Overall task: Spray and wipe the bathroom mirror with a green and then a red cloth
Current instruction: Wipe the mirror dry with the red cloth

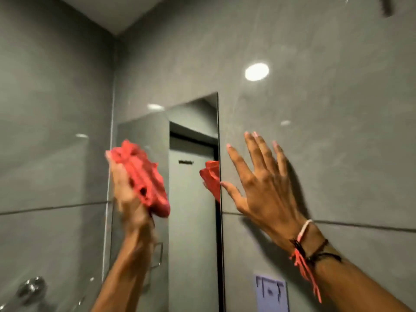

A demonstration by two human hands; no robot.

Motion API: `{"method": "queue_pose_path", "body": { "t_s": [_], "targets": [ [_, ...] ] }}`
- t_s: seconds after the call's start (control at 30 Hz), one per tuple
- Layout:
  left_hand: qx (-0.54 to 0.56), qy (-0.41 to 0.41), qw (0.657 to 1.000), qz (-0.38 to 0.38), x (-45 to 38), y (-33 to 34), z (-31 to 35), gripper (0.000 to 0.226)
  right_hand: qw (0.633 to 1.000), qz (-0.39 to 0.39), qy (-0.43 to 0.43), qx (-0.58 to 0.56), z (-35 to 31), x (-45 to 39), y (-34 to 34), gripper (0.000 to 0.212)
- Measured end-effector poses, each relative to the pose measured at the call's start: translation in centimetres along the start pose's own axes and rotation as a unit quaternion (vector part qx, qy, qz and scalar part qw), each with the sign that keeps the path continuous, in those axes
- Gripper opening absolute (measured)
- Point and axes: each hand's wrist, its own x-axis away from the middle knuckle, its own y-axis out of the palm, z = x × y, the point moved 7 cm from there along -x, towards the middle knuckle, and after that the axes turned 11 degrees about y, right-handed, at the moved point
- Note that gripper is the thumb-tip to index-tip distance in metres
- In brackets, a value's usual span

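Note:
The bathroom mirror [191, 221] is a tall pane on the grey tiled wall, reflecting a doorway. My left hand [126, 188] grips a bunched red cloth [144, 179] and holds it against the mirror's upper left part. A red reflection of the cloth [211, 179] shows at the mirror's right edge. My right hand [263, 185] lies flat with fingers spread on the wall tile just right of the mirror; thread bracelets circle its wrist. No green cloth or spray bottle is in view.
Grey tiled walls meet in a corner at the left [113, 86]. A chrome fitting [33, 288] sticks out of the left wall low down. A white switch plate [271, 292] sits on the wall below my right forearm.

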Motion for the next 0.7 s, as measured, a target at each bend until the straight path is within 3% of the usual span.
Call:
{"method": "queue_pose_path", "body": {
  "t_s": [0.03, 0.1, 0.2, 0.27, 0.43, 0.7],
  "targets": [
    [-0.058, 0.032, 0.998, 0.007, -2.6, 1.0, -0.5, 0.072, 1.0, -0.003, 0.0, 0.026, 0.1, -2.1, 0.3, 0.081],
    [-0.232, 0.125, 0.963, -0.064, -8.1, 6.1, -0.5, 0.065, 0.997, 0.0, -0.001, 0.071, 0.5, -6.1, 0.7, 0.084],
    [-0.39, 0.21, 0.868, -0.223, -9.8, 13.5, -5.1, 0.059, 0.988, -0.015, -0.004, 0.151, 1.6, -9.2, 2.0, 0.083],
    [-0.459, 0.258, 0.816, -0.24, -9.2, 15.0, -7.5, 0.059, 0.98, -0.015, -0.022, 0.197, 1.9, -9.7, 3.3, 0.082],
    [-0.45, 0.301, 0.809, -0.228, -12.0, 13.8, -9.0, 0.059, 0.972, 0.025, -0.024, 0.231, 1.8, -9.8, 4.6, 0.081],
    [-0.483, 0.228, 0.824, -0.188, -23.0, 5.1, -14.4, 0.06, 0.972, 0.068, -0.036, 0.222, 1.8, -9.8, 5.5, 0.085]
  ]
}}
